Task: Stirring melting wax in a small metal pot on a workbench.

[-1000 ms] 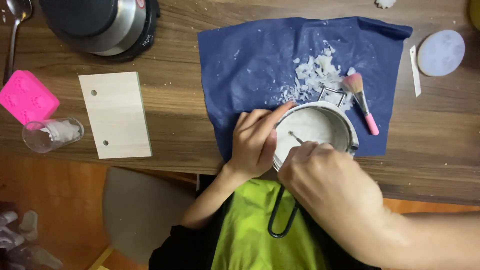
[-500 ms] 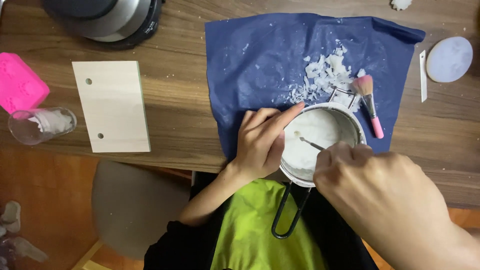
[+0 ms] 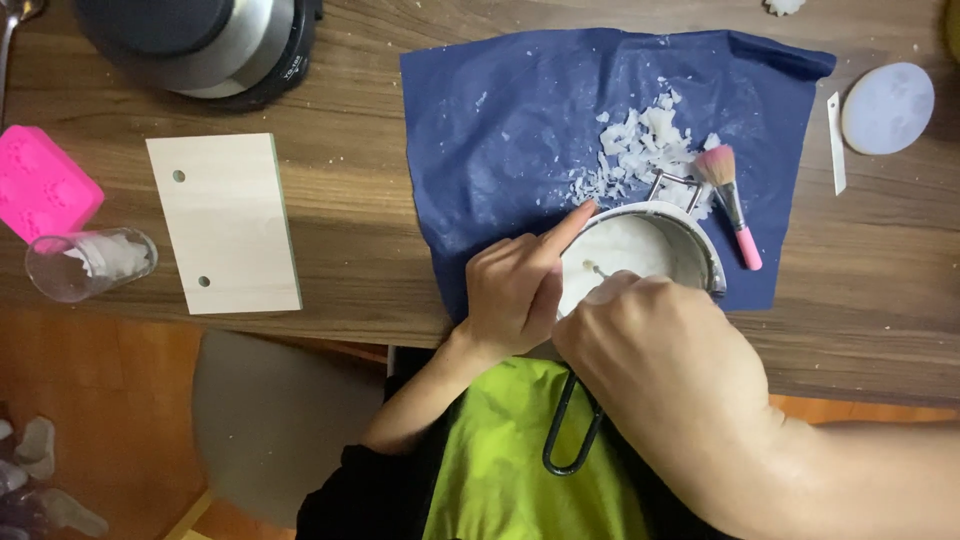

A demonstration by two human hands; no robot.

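- A small metal pot point(image 3: 640, 255) coated inside with white wax-like residue sits on a dark blue sheet point(image 3: 510, 130) at the near edge of a wooden table point(image 3: 350, 230), its black wire handle point(image 3: 570, 430) hanging past the edge over the person's lap.
- The left hand point(image 3: 515, 290) wraps the pot's left wall, forefinger stretched along the rim.
- The right hand point(image 3: 660, 345) is clenched around a thin metal scraper point(image 3: 598, 270), whose tip touches the white layer; the fist hides most of the tool.
- Risk: the pot overhangs the edge, so a hard scrape could tip it toward the lap if the left hand slackens.
- Risk: the tool could skid off the hard layer and jab the left forefinger, which lies just beside it.
- Risk: chips could fly off the sheet; white flakes point(image 3: 640, 150) already lie piled just behind the pot, touching a pink brush point(image 3: 732, 205).
- A pale board point(image 3: 225, 225) and a clear glass point(image 3: 85, 265) lie well apart to the left.
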